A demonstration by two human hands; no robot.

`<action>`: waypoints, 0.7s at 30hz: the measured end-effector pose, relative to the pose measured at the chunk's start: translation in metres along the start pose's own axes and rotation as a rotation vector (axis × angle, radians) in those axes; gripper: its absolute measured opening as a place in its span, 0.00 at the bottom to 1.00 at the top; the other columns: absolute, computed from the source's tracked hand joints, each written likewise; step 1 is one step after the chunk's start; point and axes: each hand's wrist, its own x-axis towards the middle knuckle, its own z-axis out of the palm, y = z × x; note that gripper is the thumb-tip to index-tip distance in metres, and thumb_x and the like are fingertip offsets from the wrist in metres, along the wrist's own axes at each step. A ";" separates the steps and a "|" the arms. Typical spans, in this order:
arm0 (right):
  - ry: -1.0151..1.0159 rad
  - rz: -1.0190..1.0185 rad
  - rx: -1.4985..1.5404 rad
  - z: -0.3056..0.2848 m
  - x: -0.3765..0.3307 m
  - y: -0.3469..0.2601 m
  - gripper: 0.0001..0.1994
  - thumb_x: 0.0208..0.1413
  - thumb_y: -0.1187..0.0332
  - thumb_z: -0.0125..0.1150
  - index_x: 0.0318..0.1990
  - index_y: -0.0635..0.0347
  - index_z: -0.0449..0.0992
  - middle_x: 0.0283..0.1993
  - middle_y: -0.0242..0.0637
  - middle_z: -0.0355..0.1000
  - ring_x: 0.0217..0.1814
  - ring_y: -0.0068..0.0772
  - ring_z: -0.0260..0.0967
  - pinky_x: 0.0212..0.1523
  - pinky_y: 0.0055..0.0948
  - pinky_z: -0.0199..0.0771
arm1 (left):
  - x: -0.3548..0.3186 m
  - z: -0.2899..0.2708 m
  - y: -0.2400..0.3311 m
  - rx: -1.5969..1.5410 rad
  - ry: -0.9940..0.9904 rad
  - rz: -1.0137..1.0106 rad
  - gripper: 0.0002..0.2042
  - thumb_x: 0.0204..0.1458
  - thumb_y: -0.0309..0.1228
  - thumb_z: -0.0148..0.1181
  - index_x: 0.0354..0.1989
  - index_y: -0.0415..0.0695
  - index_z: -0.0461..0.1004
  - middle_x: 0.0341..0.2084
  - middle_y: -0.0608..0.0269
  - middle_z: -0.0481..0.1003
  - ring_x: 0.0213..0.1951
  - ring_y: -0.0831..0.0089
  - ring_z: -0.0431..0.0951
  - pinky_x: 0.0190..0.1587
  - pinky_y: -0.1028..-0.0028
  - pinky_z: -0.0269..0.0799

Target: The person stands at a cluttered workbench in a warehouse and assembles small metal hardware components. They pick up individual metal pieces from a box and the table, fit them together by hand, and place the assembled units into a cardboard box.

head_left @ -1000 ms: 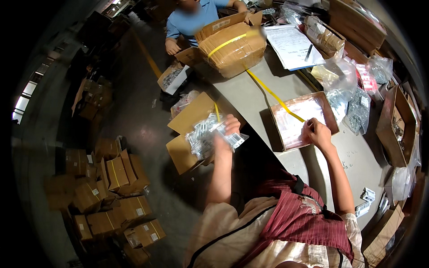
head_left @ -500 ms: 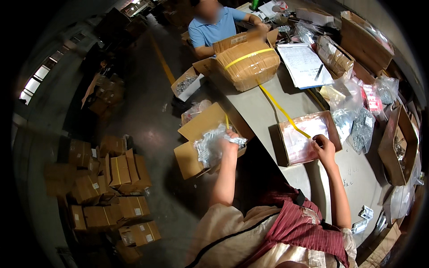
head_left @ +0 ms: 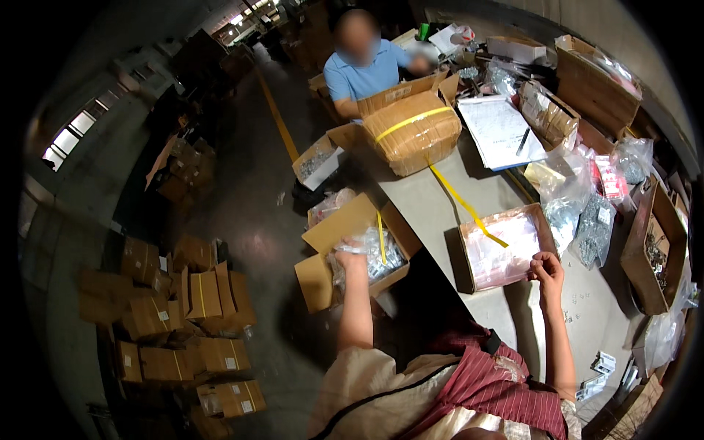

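Here, beside the grey table (head_left: 433,213), an open brown carton (head_left: 345,249) of crinkly clear bags; the left hand (head_left: 350,254) is closed on one bag (head_left: 370,249) above it. The right hand (head_left: 548,270) pinches the shallow tray (head_left: 502,246) of glossy pouches. Seemingly mid-transfer: the bag would need carrying across to the tray.

- Bare table (head_left: 433,213) strip between taped carton (head_left: 414,132) and tray of clear bags (head_left: 502,246): passable.
- Right table edge: crowded by bagged parts (head_left: 587,220) and open box (head_left: 656,249).
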 end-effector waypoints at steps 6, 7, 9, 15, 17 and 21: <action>0.067 0.028 0.076 -0.005 -0.008 -0.010 0.04 0.59 0.75 0.61 0.39 0.64 0.72 0.28 0.30 0.69 0.24 0.20 0.65 0.27 0.27 0.77 | -0.031 0.064 -0.011 0.201 0.304 0.287 0.06 0.63 0.29 0.46 0.40 0.45 0.71 0.33 0.67 0.71 0.35 0.73 0.71 0.42 0.74 0.70; 0.066 0.014 0.107 0.002 -0.007 -0.010 0.03 0.59 0.74 0.61 0.37 0.63 0.73 0.27 0.30 0.70 0.22 0.19 0.66 0.26 0.24 0.77 | -0.034 0.066 0.002 0.230 0.278 0.396 0.06 0.63 0.26 0.47 0.41 0.43 0.71 0.34 0.66 0.71 0.37 0.72 0.71 0.44 0.73 0.70; 0.091 0.013 0.104 0.001 -0.010 -0.011 0.03 0.59 0.74 0.61 0.37 0.62 0.73 0.27 0.29 0.70 0.22 0.19 0.66 0.26 0.24 0.77 | -0.071 0.111 -0.025 0.519 0.140 0.541 0.05 0.63 0.27 0.49 0.42 0.42 0.71 0.35 0.66 0.71 0.38 0.73 0.71 0.47 0.74 0.69; 0.059 0.023 0.129 0.026 -0.021 -0.023 0.05 0.59 0.73 0.63 0.40 0.62 0.74 0.30 0.29 0.71 0.25 0.20 0.69 0.27 0.25 0.79 | -0.259 0.233 -0.101 1.180 -0.944 0.386 0.15 0.55 0.28 0.65 0.49 0.40 0.72 0.43 0.57 0.75 0.48 0.67 0.76 0.51 0.69 0.73; 0.028 0.011 0.150 0.024 -0.025 -0.018 0.06 0.59 0.73 0.63 0.41 0.63 0.74 0.30 0.30 0.72 0.26 0.21 0.71 0.27 0.25 0.80 | -0.306 0.257 -0.124 1.441 -1.376 0.494 0.27 0.53 0.30 0.67 0.60 0.38 0.67 0.53 0.46 0.70 0.55 0.52 0.75 0.58 0.63 0.71; 0.033 0.006 0.139 0.024 -0.037 -0.025 0.06 0.61 0.73 0.62 0.42 0.64 0.74 0.33 0.32 0.74 0.29 0.23 0.73 0.31 0.25 0.80 | -0.341 0.241 -0.172 1.466 -1.658 0.563 0.38 0.50 0.27 0.66 0.70 0.34 0.55 0.55 0.41 0.69 0.55 0.49 0.75 0.55 0.62 0.74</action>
